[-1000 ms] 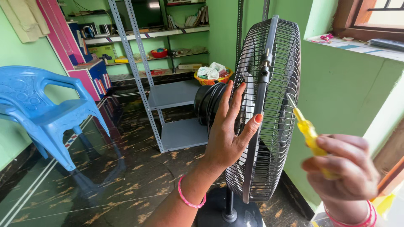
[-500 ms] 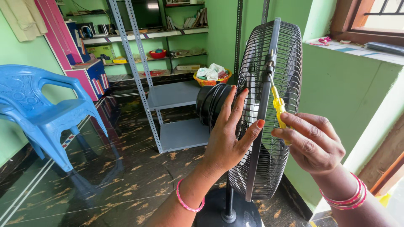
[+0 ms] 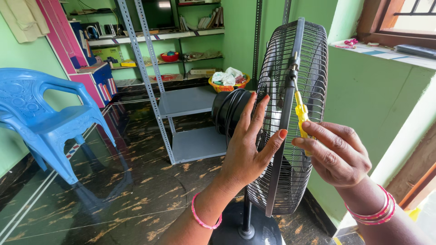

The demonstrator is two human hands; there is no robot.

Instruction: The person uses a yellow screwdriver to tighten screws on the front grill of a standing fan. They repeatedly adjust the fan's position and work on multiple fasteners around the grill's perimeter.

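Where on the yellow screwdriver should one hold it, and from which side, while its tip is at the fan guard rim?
Hold the yellow screwdriver by its thick yellow handle, from below and from the right, as the right hand does. The thin shaft points up at the clip on the fan guard, so the handle is the free end.

On the back shelf we see a green box point(image 3: 106, 53) at left and a flat pale carton point(image 3: 202, 71) lower, near the orange basket point(image 3: 227, 85).
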